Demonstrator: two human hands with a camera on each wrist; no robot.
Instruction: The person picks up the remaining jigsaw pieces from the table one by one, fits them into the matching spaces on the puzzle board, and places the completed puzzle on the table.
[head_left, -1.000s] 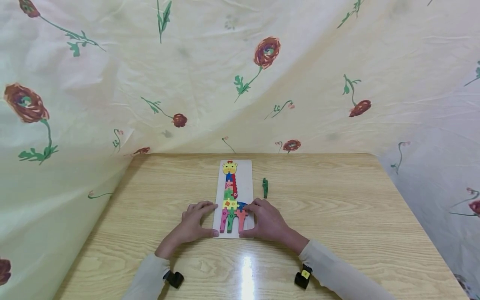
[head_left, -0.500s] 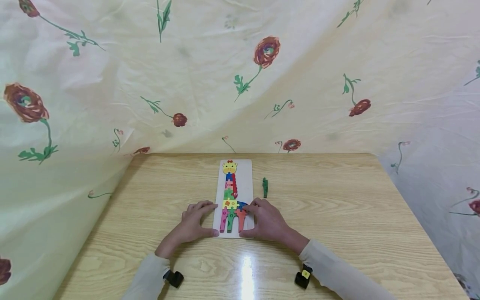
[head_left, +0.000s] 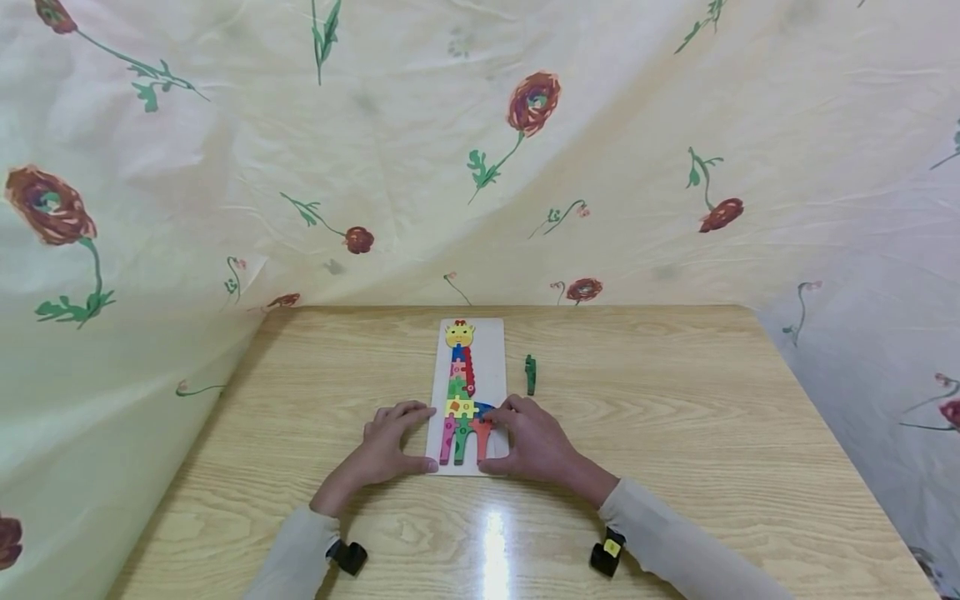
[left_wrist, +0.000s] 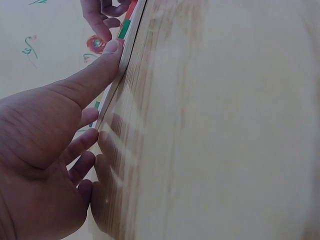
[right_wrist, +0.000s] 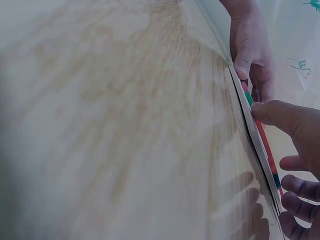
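Observation:
A giraffe jigsaw puzzle (head_left: pixel 459 387) of coloured, numbered pieces lies on a white board (head_left: pixel 491 350), yellow head at the far end. My left hand (head_left: pixel 390 442) rests at the board's left edge, thumb on its near left corner and relaxed fingers along the side. My right hand (head_left: pixel 540 442) lies over the right side and pinches an orange leg piece (head_left: pixel 483 437), thumb at its foot, index finger near a blue piece (head_left: pixel 482 409). In the left wrist view, the left thumb (left_wrist: pixel 107 57) touches the board's edge. A loose dark green piece (head_left: pixel 530 375) lies right of the board.
The board lies on a wooden table (head_left: pixel 660 400) with light glare near its front. A flower-patterned cloth (head_left: pixel 420 167) hangs behind the table and along both sides. Each wrist carries a small black camera, one of them the right wrist camera (head_left: pixel 605 558).

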